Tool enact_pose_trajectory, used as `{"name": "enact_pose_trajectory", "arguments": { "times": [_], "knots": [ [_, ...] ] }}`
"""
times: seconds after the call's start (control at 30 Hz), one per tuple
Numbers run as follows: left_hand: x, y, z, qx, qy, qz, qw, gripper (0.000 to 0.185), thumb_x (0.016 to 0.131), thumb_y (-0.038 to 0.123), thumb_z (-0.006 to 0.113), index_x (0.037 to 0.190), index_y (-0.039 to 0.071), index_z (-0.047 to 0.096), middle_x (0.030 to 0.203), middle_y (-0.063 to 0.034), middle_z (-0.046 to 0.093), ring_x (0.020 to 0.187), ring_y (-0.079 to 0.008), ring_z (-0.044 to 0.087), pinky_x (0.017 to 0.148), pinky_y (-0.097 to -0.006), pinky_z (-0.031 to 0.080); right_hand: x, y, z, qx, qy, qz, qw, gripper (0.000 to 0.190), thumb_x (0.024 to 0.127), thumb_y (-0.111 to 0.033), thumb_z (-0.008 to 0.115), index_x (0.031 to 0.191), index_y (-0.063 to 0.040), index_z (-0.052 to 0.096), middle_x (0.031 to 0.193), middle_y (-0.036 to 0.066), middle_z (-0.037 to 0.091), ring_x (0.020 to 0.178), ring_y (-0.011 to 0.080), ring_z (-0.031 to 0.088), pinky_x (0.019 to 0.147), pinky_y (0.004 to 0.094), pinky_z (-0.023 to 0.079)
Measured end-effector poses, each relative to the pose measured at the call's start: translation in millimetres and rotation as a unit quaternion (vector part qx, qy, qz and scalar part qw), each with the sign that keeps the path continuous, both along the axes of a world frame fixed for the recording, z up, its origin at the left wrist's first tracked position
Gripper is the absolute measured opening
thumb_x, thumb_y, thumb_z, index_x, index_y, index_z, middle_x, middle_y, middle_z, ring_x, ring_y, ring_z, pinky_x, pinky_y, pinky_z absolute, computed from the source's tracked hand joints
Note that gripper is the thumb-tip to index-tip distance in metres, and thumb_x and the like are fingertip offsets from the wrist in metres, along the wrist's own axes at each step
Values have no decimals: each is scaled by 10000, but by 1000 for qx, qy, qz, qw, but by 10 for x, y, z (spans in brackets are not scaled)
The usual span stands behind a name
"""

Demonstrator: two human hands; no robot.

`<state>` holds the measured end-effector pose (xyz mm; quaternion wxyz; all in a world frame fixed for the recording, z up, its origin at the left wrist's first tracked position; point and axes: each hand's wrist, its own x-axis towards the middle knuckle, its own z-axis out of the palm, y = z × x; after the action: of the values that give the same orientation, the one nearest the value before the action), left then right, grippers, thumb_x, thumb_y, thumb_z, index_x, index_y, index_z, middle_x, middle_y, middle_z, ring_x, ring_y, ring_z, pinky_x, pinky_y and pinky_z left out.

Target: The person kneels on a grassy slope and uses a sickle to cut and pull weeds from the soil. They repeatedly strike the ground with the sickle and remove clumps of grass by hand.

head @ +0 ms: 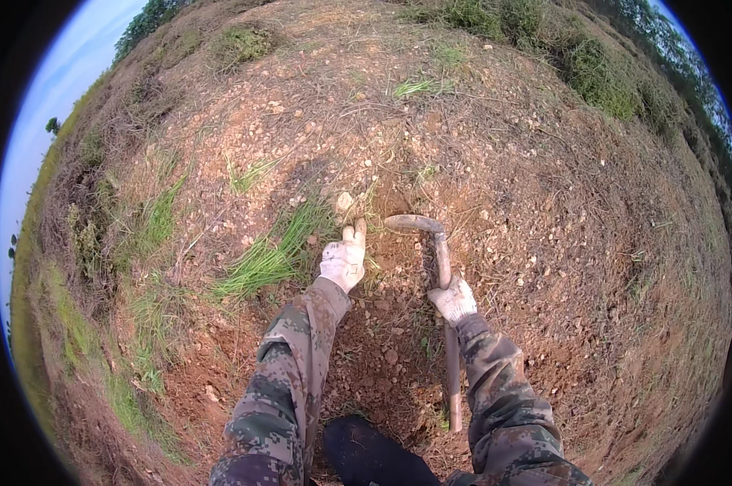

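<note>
My right hand [454, 300], in a pale knit work glove, is closed around the wooden handle of a sickle [444, 258]. The tool's short curved metal blade [413, 222] points left, close to the reddish soil. My left hand [343, 258], in a similar soiled glove, reaches down to the ground with two fingers extended. Just beyond those fingertips lies a pale stone [344, 202], with thin weed stems [371, 199] beside it. Whether the fingers pinch any stems cannot be made out. A clump of long green grass [272, 258] leans out to the left of this hand.
Loose red soil [372, 358] with many small stones covers the slope. A dark shoe or trouser leg [366, 449] shows below my arms. Smaller grass tufts [162, 212] stand at left, another tuft [414, 88] lies ahead, and low shrubs [597, 76] grow at upper right.
</note>
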<state>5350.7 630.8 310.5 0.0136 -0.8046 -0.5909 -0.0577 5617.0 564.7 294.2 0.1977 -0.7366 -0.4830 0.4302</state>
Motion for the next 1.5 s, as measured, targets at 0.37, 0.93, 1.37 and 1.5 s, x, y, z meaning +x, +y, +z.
{"name": "enact_pose_trajectory", "arguments": {
  "times": [0.37, 0.93, 1.37, 1.5],
  "knots": [
    [-263, -1338, -101, -247, 50, -117, 961, 264, 830, 87, 604, 1083, 48, 668, 1013, -215, 685, 921, -434, 705, 783, -523, 567, 470, -1825, 67, -18, -123, 71, 990, 497, 782, -320, 777, 1118, 36, 689, 973, 240, 740, 920, 377, 738, 834, 452, 578],
    [-1094, -2952, 142, -241, -263, 146, 923, 472, 883, 221, 744, 1309, 60, 619, 1142, -236, 717, 1099, -413, 682, 951, -443, 538, 891, -1002, 593, 159, 363, -207, 895, 303, 1006, -359, 694, 1040, -97, 544, 681, 11, 545, 455, 131, 518, 376, 317, 471],
    [-1458, -3492, 198, -332, -307, 261, 853, 523, 869, 229, 758, 1331, 31, 611, 1152, -230, 727, 1123, -383, 693, 956, -431, 542, -470, 2303, 764, 180, 330, -194, 906, 296, 961, -263, 694, 912, 13, 598, 638, 94, 581, 478, 248, 593, 421, 414, 543],
    [-1498, -3636, 85, -374, -323, 296, 818, 508, 877, 227, 755, 1310, 1, 616, 1172, -231, 720, 1138, -361, 688, 988, -427, 527, -554, 2317, 635, 154, 342, -119, 919, 215, 924, -159, 675, 869, 33, 597, 639, 105, 591, 476, 242, 592, 424, 416, 550]
  ]
}}
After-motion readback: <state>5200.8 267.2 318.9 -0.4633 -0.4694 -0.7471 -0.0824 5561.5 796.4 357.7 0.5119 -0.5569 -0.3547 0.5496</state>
